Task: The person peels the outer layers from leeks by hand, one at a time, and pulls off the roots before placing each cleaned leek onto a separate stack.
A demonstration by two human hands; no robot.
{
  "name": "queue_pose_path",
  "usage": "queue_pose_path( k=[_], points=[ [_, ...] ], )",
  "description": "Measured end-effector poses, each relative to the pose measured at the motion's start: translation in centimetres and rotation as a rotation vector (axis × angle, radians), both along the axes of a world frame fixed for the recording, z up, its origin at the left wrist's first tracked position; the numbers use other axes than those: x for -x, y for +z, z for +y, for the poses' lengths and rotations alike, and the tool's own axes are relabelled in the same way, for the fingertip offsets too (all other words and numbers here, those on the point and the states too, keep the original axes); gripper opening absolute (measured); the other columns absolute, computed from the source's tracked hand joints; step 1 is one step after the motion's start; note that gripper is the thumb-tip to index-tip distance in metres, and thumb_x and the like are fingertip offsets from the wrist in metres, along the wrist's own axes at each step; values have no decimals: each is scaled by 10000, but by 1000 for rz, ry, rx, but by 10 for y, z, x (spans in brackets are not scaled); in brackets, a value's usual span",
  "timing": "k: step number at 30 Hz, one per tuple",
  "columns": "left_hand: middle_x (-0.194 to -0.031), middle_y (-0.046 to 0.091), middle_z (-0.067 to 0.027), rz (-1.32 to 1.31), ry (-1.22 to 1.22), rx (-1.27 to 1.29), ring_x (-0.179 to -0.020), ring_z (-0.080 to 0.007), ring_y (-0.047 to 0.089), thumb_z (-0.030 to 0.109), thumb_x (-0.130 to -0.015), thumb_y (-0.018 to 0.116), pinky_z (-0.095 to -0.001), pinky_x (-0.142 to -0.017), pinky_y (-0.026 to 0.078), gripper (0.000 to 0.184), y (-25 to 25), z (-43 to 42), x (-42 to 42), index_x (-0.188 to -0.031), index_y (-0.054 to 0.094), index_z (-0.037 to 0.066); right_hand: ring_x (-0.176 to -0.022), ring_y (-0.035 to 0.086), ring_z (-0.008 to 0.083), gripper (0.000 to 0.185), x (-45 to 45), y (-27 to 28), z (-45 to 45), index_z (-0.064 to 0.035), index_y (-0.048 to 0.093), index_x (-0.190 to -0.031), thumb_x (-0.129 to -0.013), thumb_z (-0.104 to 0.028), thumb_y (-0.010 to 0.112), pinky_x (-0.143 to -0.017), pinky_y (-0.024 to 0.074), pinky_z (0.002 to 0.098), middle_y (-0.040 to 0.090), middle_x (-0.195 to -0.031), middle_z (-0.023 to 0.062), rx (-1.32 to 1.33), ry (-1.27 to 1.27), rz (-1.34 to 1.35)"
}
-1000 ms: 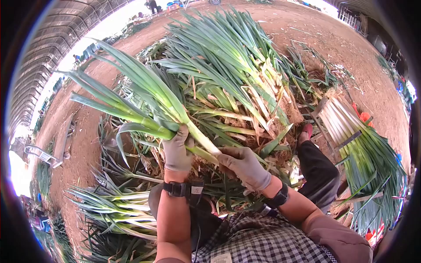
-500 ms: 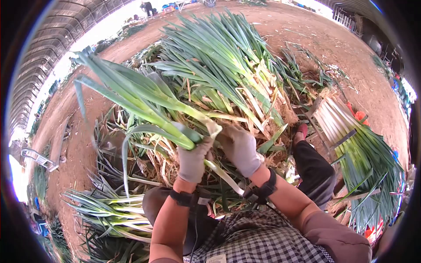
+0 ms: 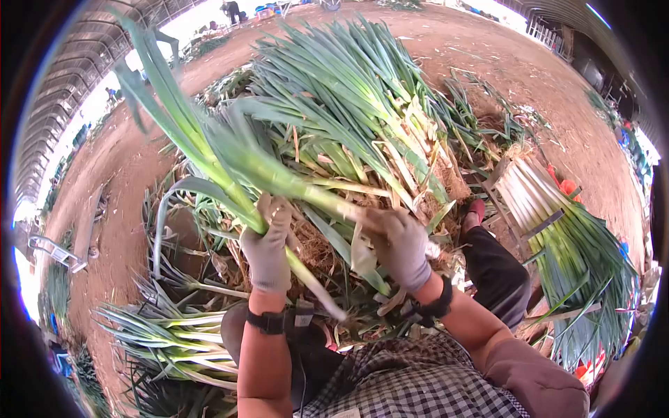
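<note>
Two leafy green onions cross in front of me. My gloved left hand (image 3: 267,249) is wrapped round one green onion (image 3: 209,161), whose white end points down to the right below the fist. A second green onion (image 3: 279,180), blurred by motion, runs from the upper left to my gloved right hand (image 3: 398,245), which is closed on its pale root end. A loose strip of peel or leaf (image 3: 363,254) hangs below the right hand. Behind both hands lies a large pile of green onions (image 3: 348,76) with brown roots.
A bundle of cleaned green onions (image 3: 557,233) rests on a low wooden frame at the right. More green onions (image 3: 181,334) lie at the lower left. My leg (image 3: 496,268) extends right of centre. A person (image 3: 231,11) is far off, and a metal frame (image 3: 57,252) stands left.
My left hand has moved left with its green onion. My right hand has shifted slightly right and down with the other, and the two stalks are further apart.
</note>
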State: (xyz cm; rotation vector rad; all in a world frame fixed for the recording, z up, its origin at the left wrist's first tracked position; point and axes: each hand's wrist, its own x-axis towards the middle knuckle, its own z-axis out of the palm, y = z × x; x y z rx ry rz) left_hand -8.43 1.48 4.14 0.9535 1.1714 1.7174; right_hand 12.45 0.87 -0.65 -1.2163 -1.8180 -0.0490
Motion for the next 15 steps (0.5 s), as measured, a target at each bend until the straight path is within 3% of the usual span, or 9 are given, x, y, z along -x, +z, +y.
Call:
queue_pose_path(
  k=[2,5,9,11,15],
  points=[
    [-779,597,-9,-39,-43,11,-501,-98,486,127,-875,689,-244,-449,395,172,-17,11,6,-973,615,8,-796,649,254,396,7,-26,-15,-110,646,-1082,-712,-169,772,-664,521,373,648,-914,63,-31,110,15],
    [-753,562,8,-126,-56,22,-533,-92,490,148,-877,682,-235,-490,398,132,-19,9,-1,-913,590,60,-818,649,287,346,7,-22,-14,-63,633,-1060,-735,-100,745,-701,526,391,645,-927,107,152,300,256],
    [-735,531,22,-130,-122,-16,-585,-86,508,146,-883,667,-225,-525,400,110,-25,10,0,-877,568,97,-856,662,222,295,6,47,2,23,639,-1048,-773,-65,703,-742,524,331,646,-932,150,252,443,259],
    [-745,537,19,-63,-115,-30,-593,-89,512,151,-879,678,-224,-523,398,127,-15,4,-8,-910,573,87,-855,658,220,295,22,64,13,41,651,-1014,-777,-129,697,-752,506,316,654,-947,158,329,427,168],
    [-787,569,-15,-48,-100,-136,-586,-99,520,84,-862,691,-235,-475,414,167,-6,-3,-12,-967,570,41,-608,633,221,288,42,87,20,39,686,-946,-749,-170,698,-622,511,324,677,-751,136,595,365,-77]
  ],
)
